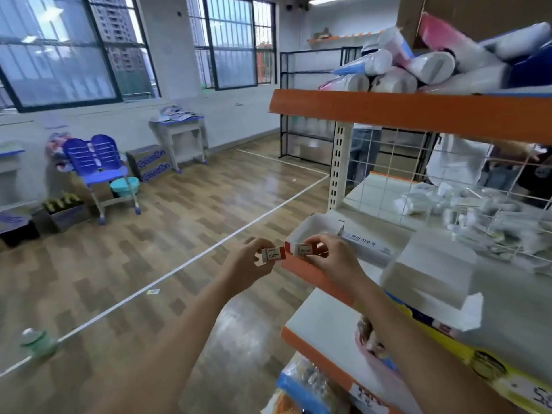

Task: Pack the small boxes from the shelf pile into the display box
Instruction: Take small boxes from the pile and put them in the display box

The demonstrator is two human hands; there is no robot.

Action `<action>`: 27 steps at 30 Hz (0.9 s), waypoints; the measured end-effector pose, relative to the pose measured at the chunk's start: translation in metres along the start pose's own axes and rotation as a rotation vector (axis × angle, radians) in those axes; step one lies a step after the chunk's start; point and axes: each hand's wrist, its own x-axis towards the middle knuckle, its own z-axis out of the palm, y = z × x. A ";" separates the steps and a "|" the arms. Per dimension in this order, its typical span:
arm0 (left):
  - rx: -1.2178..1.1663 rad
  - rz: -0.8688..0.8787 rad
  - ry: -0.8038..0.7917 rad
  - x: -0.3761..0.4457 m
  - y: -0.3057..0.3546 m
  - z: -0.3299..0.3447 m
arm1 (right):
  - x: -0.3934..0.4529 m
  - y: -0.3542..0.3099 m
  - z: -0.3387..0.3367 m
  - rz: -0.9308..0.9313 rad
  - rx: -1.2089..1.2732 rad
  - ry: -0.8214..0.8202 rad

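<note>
**Two small boxes in hand at the shelf corner**

Left hand (249, 261) raised in front of the shelf corner, fingers curled, pinching a small white cardboard box with a red end and dark print (273, 253). The box sits level, held out over the floor, just left of the shelf edge.

Right hand (327, 258) beside it, fingers and thumb pinching a second small white box with a printed label (301, 249). This one is at the near rim of the open white display box with red-trimmed front (310, 227); whether it touches the rim cannot be told. The two small boxes are close together, not touching.

The display box stands at the left front corner of the white metal shelf with orange edge strip (301, 268), lid flap open behind it. Its inside is white; contents not readable from this angle.

To the right on the same shelf: a long white carton with printed characters (367, 245), then a larger white open-flapped carton (430, 270). Behind a white wire grid (418, 174), a heap of clear-wrapped white packets (466, 204).

Upper shelf carries wrapped rolls in pink, blue and white (418, 64). Across the wood-pattern floor (179, 204), a blue slatted chair (95, 162) near the windows.
</note>
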 end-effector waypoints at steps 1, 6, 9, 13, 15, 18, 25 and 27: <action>-0.011 0.010 -0.011 0.008 -0.004 0.003 | 0.006 0.004 0.000 0.011 -0.023 0.000; -0.071 0.048 -0.081 0.053 -0.029 0.020 | 0.040 0.024 0.002 0.096 -0.058 0.030; -0.093 0.053 -0.107 0.075 -0.041 0.030 | 0.057 0.034 0.005 0.125 -0.107 0.040; -0.130 0.054 -0.179 0.098 -0.059 0.038 | 0.068 0.042 0.012 0.165 -0.184 0.000; -0.150 0.067 -0.225 0.111 -0.067 0.038 | 0.073 0.044 0.016 0.184 -0.225 -0.023; -0.152 0.114 -0.290 0.133 -0.079 0.039 | 0.079 0.045 0.022 0.243 -0.242 -0.033; -0.217 0.236 -0.471 0.176 -0.100 0.048 | 0.083 0.035 0.033 0.369 -0.249 -0.006; -0.260 0.273 -0.498 0.183 -0.105 0.051 | 0.084 0.034 0.036 0.406 -0.254 -0.003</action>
